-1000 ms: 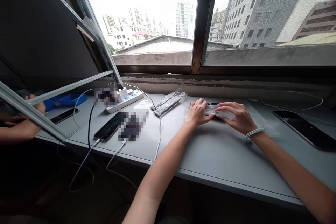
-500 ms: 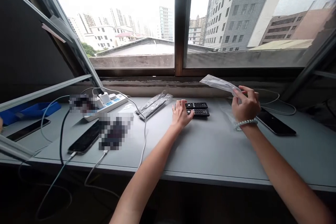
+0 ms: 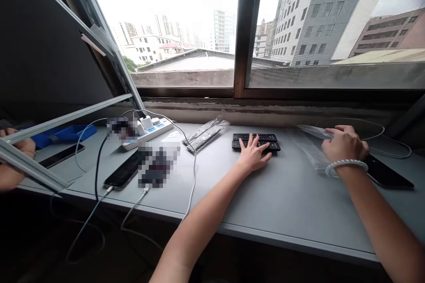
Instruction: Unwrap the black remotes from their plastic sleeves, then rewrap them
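Two black remote controls lie side by side on the grey table, a rear one (image 3: 236, 136) and a front one (image 3: 236, 145). My left hand (image 3: 253, 154) rests on the front remote with its fingers spread, their tips between the two. To the right, my right hand (image 3: 345, 145), with a beaded bracelet at the wrist, has its fingers bent together on a clear plastic sleeve (image 3: 314, 130) low over the table. More clear plastic (image 3: 310, 152) lies beside that hand. Left of the remotes are wrapped items in clear bags (image 3: 207, 135).
A black phone (image 3: 390, 172) lies right of my right hand. At left are a power strip (image 3: 151, 131), a charging phone (image 3: 122, 170), cables, a metal frame (image 3: 73, 117) and a blue tray (image 3: 75, 132). Another person's hand (image 3: 20, 146) shows at the far left edge.
My right hand has lowered the plastic sleeve to the table. My left hand's fingers have spread over the remotes. The view has turned left, and another person's hand shows more at far left.
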A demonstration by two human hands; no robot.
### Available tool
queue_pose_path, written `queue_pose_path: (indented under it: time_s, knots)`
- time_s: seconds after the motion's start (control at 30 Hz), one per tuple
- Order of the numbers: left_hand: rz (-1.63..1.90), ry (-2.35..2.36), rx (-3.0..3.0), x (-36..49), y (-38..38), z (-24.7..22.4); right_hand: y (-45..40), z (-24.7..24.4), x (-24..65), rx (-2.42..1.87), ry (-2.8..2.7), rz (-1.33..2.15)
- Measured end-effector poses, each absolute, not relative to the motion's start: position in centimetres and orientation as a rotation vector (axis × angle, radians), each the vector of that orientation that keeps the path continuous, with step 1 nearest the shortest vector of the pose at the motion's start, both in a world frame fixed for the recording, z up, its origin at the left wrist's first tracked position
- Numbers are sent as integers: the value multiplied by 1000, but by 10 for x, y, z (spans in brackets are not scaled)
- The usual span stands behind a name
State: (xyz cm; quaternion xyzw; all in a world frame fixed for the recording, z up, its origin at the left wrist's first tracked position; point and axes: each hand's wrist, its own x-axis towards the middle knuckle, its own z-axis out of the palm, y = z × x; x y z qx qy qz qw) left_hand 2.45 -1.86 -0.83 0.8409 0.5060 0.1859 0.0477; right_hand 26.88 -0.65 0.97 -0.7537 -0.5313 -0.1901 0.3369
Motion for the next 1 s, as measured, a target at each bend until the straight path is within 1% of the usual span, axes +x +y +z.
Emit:
queue_pose_path:
  time_s: [0.13,0.27,0.33,0.4,0.5,0.63,0.8,1.0]
  knots:
    - [637,1520,2609,26,-16,-7,-4,9,275,-2142,-1468,-329]
    - [898,1679,2547,20,-6,1,1,6,280,-2343,-1551,-79]
    - [1001,1845,2450,10,2,6,2,5,278,-2322,-1556,-125]
    - [1036,2042,2318,-3,10,9,1,5,275,-2228,-1547,-281]
    - [984,2350,2063,-23,20,8,-3,7,267,-2058,-1515,-464]
    - [811,2606,1759,-38,22,1,-9,12,256,-1905,-1479,-530]
    - [576,2688,1748,-45,20,0,-13,17,243,-1851,-1478,-469]
    - [617,2623,1832,-52,18,7,-16,17,232,-1797,-1524,-337]
